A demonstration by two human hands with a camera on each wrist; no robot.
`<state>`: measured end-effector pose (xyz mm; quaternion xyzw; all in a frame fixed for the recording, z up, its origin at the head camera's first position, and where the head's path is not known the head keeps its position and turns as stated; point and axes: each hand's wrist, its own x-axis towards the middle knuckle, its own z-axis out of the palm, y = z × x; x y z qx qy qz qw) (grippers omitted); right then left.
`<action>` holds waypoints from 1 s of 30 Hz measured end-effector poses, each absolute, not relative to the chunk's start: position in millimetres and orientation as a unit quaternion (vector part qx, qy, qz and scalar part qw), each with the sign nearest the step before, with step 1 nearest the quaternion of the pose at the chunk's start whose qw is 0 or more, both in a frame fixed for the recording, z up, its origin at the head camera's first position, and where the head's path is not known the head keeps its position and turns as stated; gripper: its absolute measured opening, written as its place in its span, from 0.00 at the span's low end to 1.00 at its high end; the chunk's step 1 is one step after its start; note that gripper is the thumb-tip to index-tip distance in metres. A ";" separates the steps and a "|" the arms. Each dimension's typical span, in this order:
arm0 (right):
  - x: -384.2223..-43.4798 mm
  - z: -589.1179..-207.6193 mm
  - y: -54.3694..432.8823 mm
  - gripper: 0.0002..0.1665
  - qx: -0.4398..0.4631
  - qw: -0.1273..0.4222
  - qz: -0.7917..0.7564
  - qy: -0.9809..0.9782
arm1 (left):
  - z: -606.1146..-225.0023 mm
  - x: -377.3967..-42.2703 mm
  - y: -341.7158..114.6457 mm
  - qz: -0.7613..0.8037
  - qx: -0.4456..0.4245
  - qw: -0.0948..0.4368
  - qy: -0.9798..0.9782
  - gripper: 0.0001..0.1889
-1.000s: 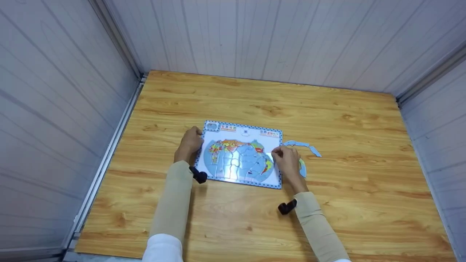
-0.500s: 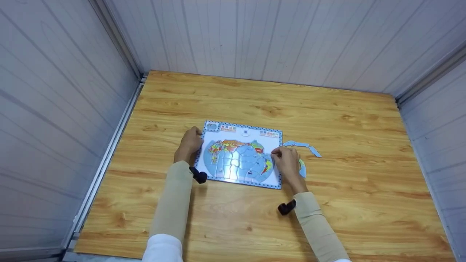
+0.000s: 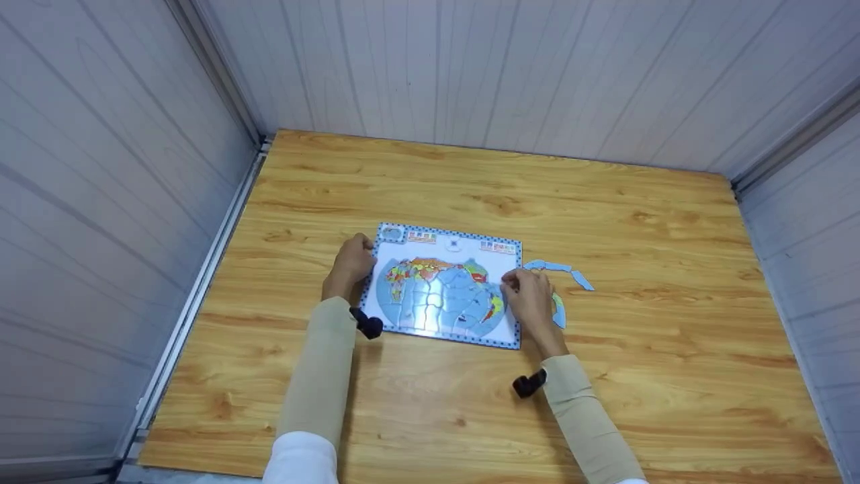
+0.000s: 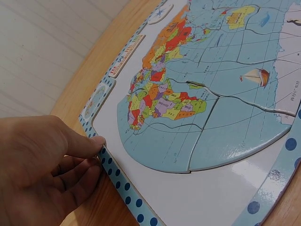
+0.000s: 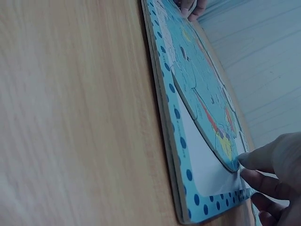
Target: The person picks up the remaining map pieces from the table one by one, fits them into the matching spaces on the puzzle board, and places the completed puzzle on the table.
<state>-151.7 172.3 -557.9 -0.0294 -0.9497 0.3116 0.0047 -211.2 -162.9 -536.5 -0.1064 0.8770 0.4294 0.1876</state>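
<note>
A world-map jigsaw puzzle board [image 3: 430,249] with a blue dotted border lies flat on the wooden table. My left hand [image 3: 352,262] holds its left edge; in the left wrist view the thumb [image 4: 96,142] lies on the border and the other fingers curl at the outer side. At the right end of the map, my right hand [image 3: 529,296] pinches at the edge of a blue-and-yellow puzzle piece [image 5: 226,149] with thumb and forefinger. That piece sits on the board beside a bare white strip. The map's upper right edge is partly hidden by the fingers.
Loose blue puzzle pieces [image 3: 552,266] lie right of the board, one more strip [image 3: 582,280] beside them. Another piece [image 3: 559,314] is partly hidden behind the right hand. Pale panel walls [image 3: 430,74] enclose the wooden table [image 3: 437,410] at the back and sides.
Almost nothing moves. The right fingertips shift very slightly at the map's right edge; the left hand and the board stay in place.
</note>
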 end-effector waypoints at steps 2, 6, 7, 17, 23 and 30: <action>-151.3 -558.0 172.9 0.08 -0.026 0.007 0.317 -0.948 | -536.4 -211.1 -162.5 0.431 -0.111 0.191 0.875 0.15; -149.9 -556.3 174.7 0.09 -0.022 0.003 0.336 -0.942 | -535.4 -210.7 -161.8 0.435 -0.120 0.201 0.869 0.16; -149.4 -555.5 175.3 0.10 -0.022 0.002 0.341 -0.940 | -535.0 -210.6 -161.8 0.436 -0.120 0.202 0.869 0.16; -147.3 -549.9 184.1 0.10 -0.023 0.019 0.375 -0.927 | -533.9 -210.9 -162.7 0.436 -0.116 0.196 0.870 0.16; -145.4 -549.0 193.8 0.11 -0.035 0.014 0.404 -0.914 | -534.4 -211.8 -163.2 0.435 -0.115 0.201 0.870 0.15; -142.8 -549.5 204.9 0.11 -0.017 0.049 0.431 -0.901 | -535.6 -211.2 -163.0 0.422 -0.100 0.181 0.882 0.16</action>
